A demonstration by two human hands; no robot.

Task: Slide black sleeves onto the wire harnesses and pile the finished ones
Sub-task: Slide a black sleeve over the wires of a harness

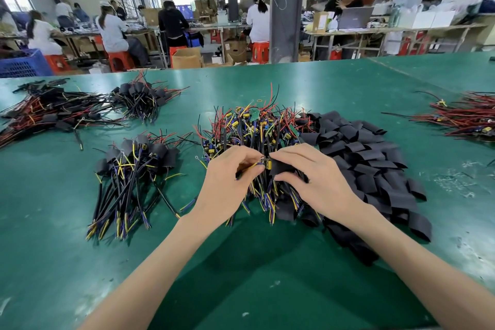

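Although the green table [241, 276] already carries finished work to the left of the hands, the job looks far from done. Farthest left lies a spread of red-and-black harnesses [53, 112], several wearing sleeves, and near it sits a smaller sleeved bundle [142, 99]. Closer, just left of the left hand, lies the finished pile [136, 169], its black caps fanned at the top and its wire tails pointing toward the person. The left hand [227, 182] is curled, thumb and fingertips pinching one wire harness [257, 165] near its component end. Just beyond both hands rises the heap of bare harnesses [254, 126], large and dense, so by my estimate most of the work remains. The right hand [316, 177] pinches a black sleeve [281, 167] whose mouth meets the harness tip; whether it has gone over the end I cannot tell. Right of that hand spreads the stock of loose sleeves [375, 169], plentiful. Well off to the right lies another pile of red wires [466, 120], apparently unsleeved.
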